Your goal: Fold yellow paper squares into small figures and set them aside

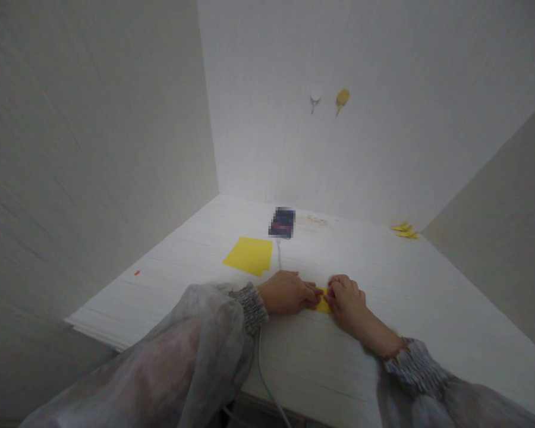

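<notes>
A small piece of yellow paper (323, 305) lies on the white tabletop between my two hands, mostly covered by fingers. My left hand (288, 292) comes in from the left, its fingertips closed on the paper's left part. Curled fingers of my right hand (348, 302) grip the right side of the same piece. The fingertips of both hands nearly meet over it. Beyond my left hand, a flat stack of yellow paper squares (249, 255) rests on the table. Small folded yellow paper pieces (405, 230) sit at the far right corner.
A phone-like device (282, 222), pixelated, lies near the back wall. Its white cable (263, 368) runs under my left wrist and over the front edge. White walls enclose the table (182, 261). A white hook (315, 95) and a yellow hook (342, 98) are on the back wall.
</notes>
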Demonstrator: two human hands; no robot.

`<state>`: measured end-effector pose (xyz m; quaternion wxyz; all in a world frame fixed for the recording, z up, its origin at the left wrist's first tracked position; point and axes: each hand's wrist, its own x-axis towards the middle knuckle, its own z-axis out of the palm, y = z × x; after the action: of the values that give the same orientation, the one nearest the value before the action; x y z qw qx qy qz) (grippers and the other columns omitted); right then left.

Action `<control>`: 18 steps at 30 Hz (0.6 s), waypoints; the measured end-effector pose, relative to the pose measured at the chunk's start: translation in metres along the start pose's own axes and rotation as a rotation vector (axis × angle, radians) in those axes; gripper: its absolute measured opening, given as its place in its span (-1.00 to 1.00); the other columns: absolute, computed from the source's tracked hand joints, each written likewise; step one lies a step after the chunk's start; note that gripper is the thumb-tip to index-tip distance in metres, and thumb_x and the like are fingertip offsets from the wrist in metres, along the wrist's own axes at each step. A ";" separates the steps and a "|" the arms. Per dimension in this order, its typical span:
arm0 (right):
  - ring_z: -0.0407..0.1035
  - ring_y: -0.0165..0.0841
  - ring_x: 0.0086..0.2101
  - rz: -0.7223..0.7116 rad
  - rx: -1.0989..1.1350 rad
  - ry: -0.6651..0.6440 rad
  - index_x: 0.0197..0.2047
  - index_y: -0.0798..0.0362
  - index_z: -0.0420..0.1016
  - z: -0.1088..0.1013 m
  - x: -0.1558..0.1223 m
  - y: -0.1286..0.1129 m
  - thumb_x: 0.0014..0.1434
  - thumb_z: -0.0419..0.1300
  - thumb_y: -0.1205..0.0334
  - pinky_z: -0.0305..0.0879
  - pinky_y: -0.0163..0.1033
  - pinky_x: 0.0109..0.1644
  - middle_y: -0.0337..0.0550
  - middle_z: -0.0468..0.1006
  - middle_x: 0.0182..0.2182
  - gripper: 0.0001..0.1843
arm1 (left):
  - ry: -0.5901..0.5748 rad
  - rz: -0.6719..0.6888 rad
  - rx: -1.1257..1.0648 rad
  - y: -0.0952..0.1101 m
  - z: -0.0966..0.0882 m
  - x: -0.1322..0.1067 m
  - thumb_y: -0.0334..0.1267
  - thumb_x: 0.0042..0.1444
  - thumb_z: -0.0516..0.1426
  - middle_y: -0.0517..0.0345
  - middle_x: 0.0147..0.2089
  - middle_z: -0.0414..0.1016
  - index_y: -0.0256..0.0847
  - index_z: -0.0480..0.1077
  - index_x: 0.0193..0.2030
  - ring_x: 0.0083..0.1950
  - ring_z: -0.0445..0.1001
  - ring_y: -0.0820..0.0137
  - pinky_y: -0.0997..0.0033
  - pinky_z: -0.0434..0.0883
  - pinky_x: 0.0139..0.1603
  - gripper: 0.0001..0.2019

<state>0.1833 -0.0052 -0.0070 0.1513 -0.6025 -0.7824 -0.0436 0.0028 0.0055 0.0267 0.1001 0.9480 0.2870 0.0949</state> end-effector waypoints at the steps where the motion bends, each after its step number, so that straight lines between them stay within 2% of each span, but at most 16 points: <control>1: 0.22 -0.28 -0.32 0.023 0.018 -0.003 -0.45 0.09 0.26 0.000 0.001 0.001 -0.04 0.07 0.37 0.03 -0.28 -0.40 -0.07 0.33 -0.32 -0.98 | -0.002 0.016 -0.009 0.000 0.000 0.000 -0.19 0.12 -0.07 0.29 0.00 0.36 -0.02 0.34 -0.20 0.06 0.26 0.43 0.14 0.06 0.13 -0.80; 6: 0.23 -0.30 -0.33 0.049 0.134 -0.045 -0.40 0.05 0.27 -0.003 0.008 0.008 -0.11 0.09 0.37 0.03 -0.31 -0.40 -0.15 0.34 -0.36 -0.88 | -0.007 0.033 -0.018 -0.001 0.001 0.000 -0.17 0.13 -0.09 0.24 0.10 0.23 -0.03 0.32 -0.13 0.04 0.29 0.36 0.07 0.07 0.12 -0.76; 11: 0.25 -0.29 -0.30 -0.016 0.257 -0.116 -0.48 0.04 0.32 -0.008 0.011 0.014 -0.11 0.08 0.40 0.11 -0.25 -0.34 -0.16 0.39 -0.36 -0.92 | 0.008 0.016 0.031 0.000 0.001 0.000 -0.14 0.13 -0.10 0.17 0.16 0.15 -0.02 0.33 -0.11 0.02 0.31 0.31 0.08 0.12 0.09 -0.73; 15: 0.27 -0.33 -0.29 -0.142 0.403 -0.057 -0.35 0.00 0.37 -0.015 0.005 0.013 -0.01 0.03 0.33 0.14 -0.22 -0.25 -0.20 0.43 -0.35 -0.86 | 0.015 0.025 0.035 0.001 0.000 0.000 -0.14 0.12 -0.09 0.21 0.14 0.17 -0.01 0.33 -0.11 -0.03 0.34 0.33 0.11 0.13 0.10 -0.73; 18: 0.28 -0.35 -0.38 -0.113 0.372 -0.020 -0.36 0.02 0.38 -0.015 0.005 0.009 0.05 0.01 0.20 0.14 -0.26 -0.32 -0.20 0.43 -0.44 -0.85 | 0.026 0.031 0.022 0.001 0.000 -0.001 -0.14 0.12 -0.09 0.25 0.12 0.20 0.00 0.33 -0.13 -0.03 0.35 0.35 0.13 0.12 0.11 -0.75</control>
<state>0.1939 -0.0023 0.0077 0.2495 -0.5198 -0.8110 0.0990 0.0028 0.0044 0.0270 0.0844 0.9521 0.2743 0.1054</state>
